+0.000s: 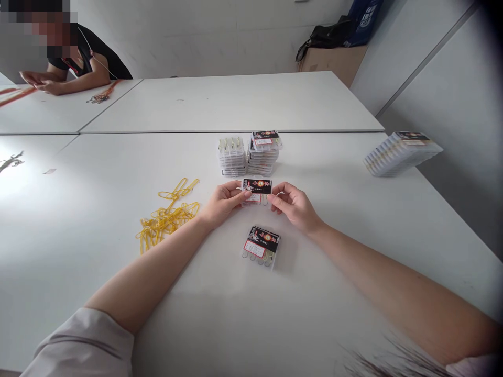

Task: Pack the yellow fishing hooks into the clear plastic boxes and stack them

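Observation:
My left hand [223, 201] and my right hand [293, 205] pinch the two ends of a small clear packet with a black and red label [257, 188], held just above the white table [334, 293]. A second packet of the same kind [260, 246] lies flat on the table just in front of my hands. Beyond my hands stand two stacks of such packets [248, 153], side by side. A loose heap of yellow rubber bands [170, 214] lies left of my left hand.
Another stack of packets [401, 152] leans near the table's right edge. A person in black [84, 60] sits at the far left table, hands on orange straps. A cardboard box with a dark bag [334, 52] stands by the back wall.

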A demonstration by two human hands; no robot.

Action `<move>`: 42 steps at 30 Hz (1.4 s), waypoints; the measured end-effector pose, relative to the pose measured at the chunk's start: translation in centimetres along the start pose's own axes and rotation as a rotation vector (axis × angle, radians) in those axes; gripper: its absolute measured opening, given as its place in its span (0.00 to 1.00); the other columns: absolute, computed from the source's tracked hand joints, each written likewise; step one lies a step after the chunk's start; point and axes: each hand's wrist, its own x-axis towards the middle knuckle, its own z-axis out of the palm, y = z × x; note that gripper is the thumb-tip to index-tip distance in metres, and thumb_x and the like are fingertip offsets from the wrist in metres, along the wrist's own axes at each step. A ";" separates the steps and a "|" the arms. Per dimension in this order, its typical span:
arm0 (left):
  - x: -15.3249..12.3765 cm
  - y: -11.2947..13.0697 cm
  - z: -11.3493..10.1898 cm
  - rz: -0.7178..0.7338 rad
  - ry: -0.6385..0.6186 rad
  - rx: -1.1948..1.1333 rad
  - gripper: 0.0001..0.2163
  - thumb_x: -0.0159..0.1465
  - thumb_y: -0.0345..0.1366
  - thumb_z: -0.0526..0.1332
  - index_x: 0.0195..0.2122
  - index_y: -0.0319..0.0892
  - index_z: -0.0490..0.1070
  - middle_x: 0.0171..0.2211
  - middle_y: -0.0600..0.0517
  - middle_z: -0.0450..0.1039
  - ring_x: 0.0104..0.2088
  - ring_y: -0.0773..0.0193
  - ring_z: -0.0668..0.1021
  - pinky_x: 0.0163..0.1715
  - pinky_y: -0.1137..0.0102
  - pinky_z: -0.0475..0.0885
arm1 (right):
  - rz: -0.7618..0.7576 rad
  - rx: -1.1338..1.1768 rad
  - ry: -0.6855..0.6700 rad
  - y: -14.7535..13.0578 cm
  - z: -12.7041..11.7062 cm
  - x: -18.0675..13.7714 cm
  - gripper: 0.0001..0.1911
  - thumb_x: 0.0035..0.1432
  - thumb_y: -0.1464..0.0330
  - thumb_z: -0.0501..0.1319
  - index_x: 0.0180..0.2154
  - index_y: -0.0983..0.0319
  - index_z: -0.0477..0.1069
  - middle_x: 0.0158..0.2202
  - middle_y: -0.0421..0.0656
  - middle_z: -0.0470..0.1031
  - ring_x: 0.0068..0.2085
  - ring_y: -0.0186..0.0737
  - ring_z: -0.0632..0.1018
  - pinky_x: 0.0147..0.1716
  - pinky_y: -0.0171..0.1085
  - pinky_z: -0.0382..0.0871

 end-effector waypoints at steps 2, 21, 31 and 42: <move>0.0 0.0 0.0 -0.001 -0.009 -0.007 0.16 0.60 0.42 0.71 0.46 0.39 0.77 0.41 0.44 0.83 0.40 0.59 0.84 0.46 0.65 0.76 | -0.005 -0.006 0.006 0.1 0.0 0.1 0.21 0.53 0.50 0.69 0.34 0.59 0.69 0.25 0.36 0.72 0.28 0.35 0.73 0.32 0.36 0.67; 0.0 0.5 0.7 -0.022 -0.035 0.004 0.20 0.59 0.45 0.71 0.48 0.38 0.80 0.44 0.43 0.82 0.41 0.57 0.83 0.48 0.64 0.74 | 0.017 0.041 -0.018 -1.0 0.3 0.1 0.22 0.45 0.53 0.74 0.25 0.61 0.70 0.22 0.37 0.70 0.24 0.32 0.72 0.25 0.35 0.67; -0.1 0.7 0.9 -0.029 -0.032 0.019 0.21 0.57 0.46 0.72 0.47 0.37 0.80 0.43 0.43 0.82 0.41 0.55 0.83 0.46 0.64 0.75 | 0.014 0.061 -0.048 -0.9 0.3 0.0 0.22 0.45 0.53 0.74 0.25 0.61 0.68 0.20 0.37 0.70 0.22 0.32 0.71 0.25 0.35 0.69; 0.1 0.4 0.6 -0.004 0.001 -0.003 0.21 0.58 0.45 0.72 0.48 0.38 0.80 0.44 0.43 0.82 0.42 0.56 0.83 0.47 0.65 0.74 | -0.037 0.026 -0.021 -0.3 0.3 -0.2 0.20 0.53 0.52 0.70 0.33 0.60 0.69 0.27 0.38 0.73 0.26 0.32 0.74 0.28 0.34 0.69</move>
